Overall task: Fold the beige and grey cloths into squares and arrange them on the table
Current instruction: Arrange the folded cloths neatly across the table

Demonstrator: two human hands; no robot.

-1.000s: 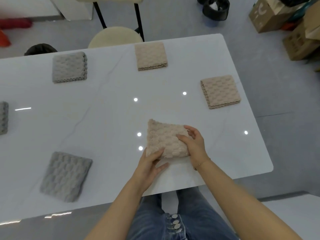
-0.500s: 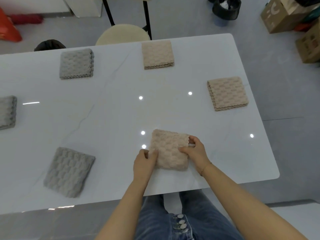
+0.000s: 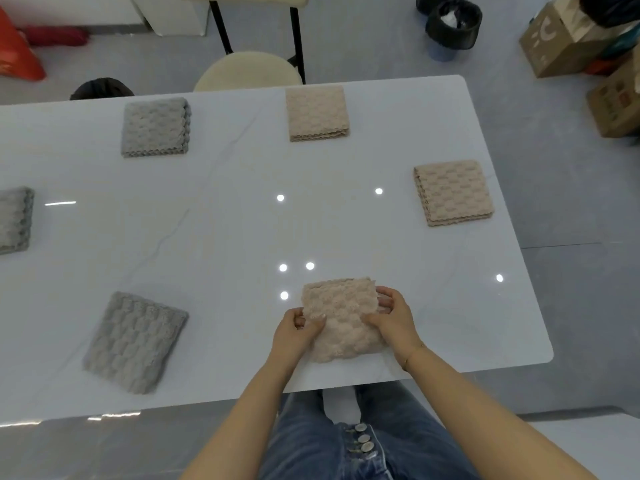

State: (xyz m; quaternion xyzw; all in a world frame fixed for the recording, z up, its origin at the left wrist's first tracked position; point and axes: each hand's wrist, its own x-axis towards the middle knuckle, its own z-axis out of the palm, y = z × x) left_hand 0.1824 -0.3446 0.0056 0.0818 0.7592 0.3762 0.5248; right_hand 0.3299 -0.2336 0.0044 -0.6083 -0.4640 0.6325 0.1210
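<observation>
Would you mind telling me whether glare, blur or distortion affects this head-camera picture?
Head view: small round ceiling-light reflections dot the glossy table; a streak of glare lies near the left edge; the near grey cloth looks soft with blur, while the far beige cloth is sharper; wide-angle bending curves the table's edges.

Counted three beige cloths (image 3: 317, 112) (image 3: 453, 192) (image 3: 343, 318) on the white table (image 3: 225, 220). Counted three grey cloths (image 3: 156, 127) (image 3: 15, 220) (image 3: 135, 341) there too. Noted two hands (image 3: 298, 332) (image 3: 394, 322) at the table's near edge.

On the white marble table (image 3: 225, 237), six folded waffle cloths ring the centre: beige at twelve (image 3: 317, 113), three (image 3: 453, 192), six (image 3: 343, 320); grey at seven (image 3: 135, 341), nine (image 3: 14, 220), eleven (image 3: 156, 127).
</observation>
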